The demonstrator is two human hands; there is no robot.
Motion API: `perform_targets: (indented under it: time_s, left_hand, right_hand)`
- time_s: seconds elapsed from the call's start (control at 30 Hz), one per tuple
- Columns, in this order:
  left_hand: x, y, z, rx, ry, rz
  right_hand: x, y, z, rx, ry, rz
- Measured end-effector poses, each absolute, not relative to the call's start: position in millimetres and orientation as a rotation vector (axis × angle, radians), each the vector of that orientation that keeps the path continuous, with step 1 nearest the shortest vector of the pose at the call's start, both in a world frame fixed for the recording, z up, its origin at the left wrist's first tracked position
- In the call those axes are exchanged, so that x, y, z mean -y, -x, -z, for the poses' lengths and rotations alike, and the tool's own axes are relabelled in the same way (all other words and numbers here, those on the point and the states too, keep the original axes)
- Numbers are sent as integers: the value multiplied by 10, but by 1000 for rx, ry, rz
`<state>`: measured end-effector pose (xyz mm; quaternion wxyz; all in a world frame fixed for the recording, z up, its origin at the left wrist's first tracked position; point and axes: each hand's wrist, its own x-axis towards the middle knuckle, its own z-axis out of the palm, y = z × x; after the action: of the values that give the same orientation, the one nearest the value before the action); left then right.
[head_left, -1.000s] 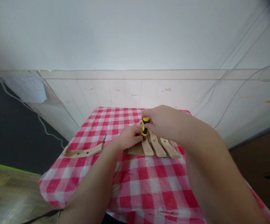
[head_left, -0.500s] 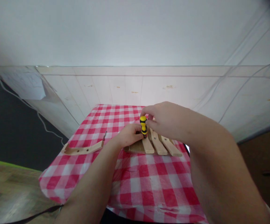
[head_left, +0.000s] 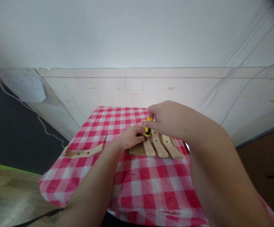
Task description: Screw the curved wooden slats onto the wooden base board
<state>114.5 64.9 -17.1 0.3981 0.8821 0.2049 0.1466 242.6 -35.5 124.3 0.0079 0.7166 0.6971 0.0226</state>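
My right hand [head_left: 164, 119] is closed around the top of a short yellow-and-black screwdriver [head_left: 147, 131]. The screwdriver stands nearly upright, tip down, over the leftmost of three bent wooden slats [head_left: 149, 149]. These slats lie side by side on a brown board [head_left: 136, 150], and dark holes show in the other two. From the left, my left hand [head_left: 131, 137] reaches in with thumb and fingers closed together by the screwdriver's tip. What those fingers hold is hidden.
A loose curved wooden slat [head_left: 83, 154] with holes lies at the table's left, a thin metal piece [head_left: 105, 138] by its end. A red-and-white checked tablecloth [head_left: 148, 186] covers the table. The white panelled wall [head_left: 118, 90] rises behind it.
The fingers of my right hand have closed over the screwdriver's top, and its handle now leans slightly right. My left hand stays in almost the same place.
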Motion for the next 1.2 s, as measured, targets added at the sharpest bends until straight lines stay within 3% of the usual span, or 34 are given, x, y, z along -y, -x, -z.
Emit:
perform_targets:
  time_s: [0.2, 0.37, 0.6, 0.93, 1.2]
  left_hand:
    - [-653, -1148, 170, -522, -2206, -365]
    - [-642, -1141, 157, -507, -2219, -371]
    - [-659, -1149, 211, -513, -2189, -386]
    - [-640, -1157, 174, -540, -2188, -375]
    - [-662, -1159, 223, -539, -2201, -398]
  right_hand:
    - [333, -2401, -1229, -2080, -2348, -28]
    - [345, -2368, -1243, -2184, -2143, 60]
    - [335, -2326, -1261, -1960, -2350, -97]
    - [321, -2279, -1240, -2050, -2214, 93]
    - [288, -2355, -1242, -1901, -2331, -51]
